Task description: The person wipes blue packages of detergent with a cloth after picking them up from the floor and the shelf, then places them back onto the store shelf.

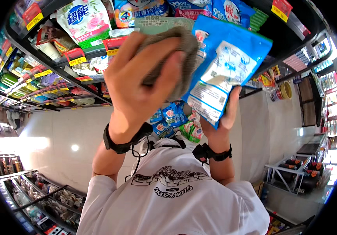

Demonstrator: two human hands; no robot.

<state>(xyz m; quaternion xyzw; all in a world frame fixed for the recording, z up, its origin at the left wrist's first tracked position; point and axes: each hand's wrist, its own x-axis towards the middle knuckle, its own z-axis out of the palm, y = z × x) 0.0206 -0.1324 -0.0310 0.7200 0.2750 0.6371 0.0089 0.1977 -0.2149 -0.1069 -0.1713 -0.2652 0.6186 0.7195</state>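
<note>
My left hand [130, 76] grips a folded grey-brown cloth [190, 48], its fingers curled over it and slightly blurred. The cloth is up against the left side of a blue plastic pouch of laundry powder [244, 44]. That pouch is tilted, its printed white panels facing me. My right hand [224, 120] holds it from below at the lower edge, with one digit along the right side and the other fingers hidden behind. Just beyond both hands are shelved detergent bags, among them a white pouch with pink roses [83, 23] and a blue bag [230, 11].
Black shelving with red and yellow price tags [77, 57] runs across the front and left. Below my hands, several blue packets [168, 117] and green-pink packets [193, 130] lie low down. A yellow bucket [286, 89] and a metal rack [286, 173] stand to the right.
</note>
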